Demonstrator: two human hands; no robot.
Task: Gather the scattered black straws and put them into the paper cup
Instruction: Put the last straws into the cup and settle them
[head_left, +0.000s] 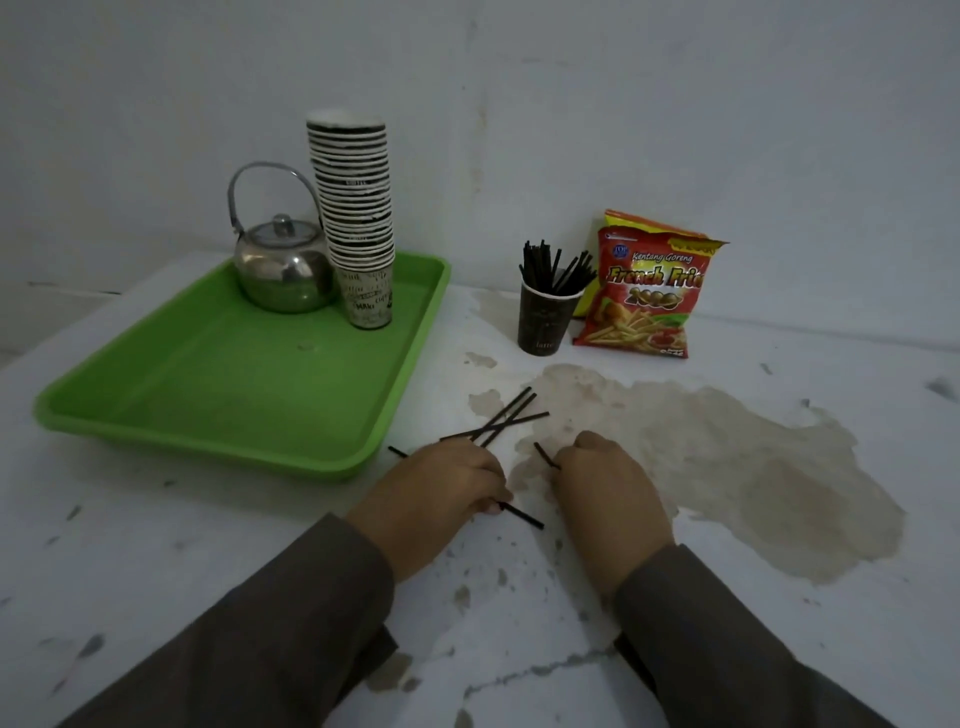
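Black straw (521, 516) sticks out from the curled fingers of the left hand (439, 488), which pinch it, and another short straw (544, 454) is held in the closed right hand (605, 486). Just beyond them three loose straws (506, 417) lie crossed on the white table (208, 545). Farther back, the paper cup (545, 322) stands upright with many straws inside, beside a snack bag (647, 291).
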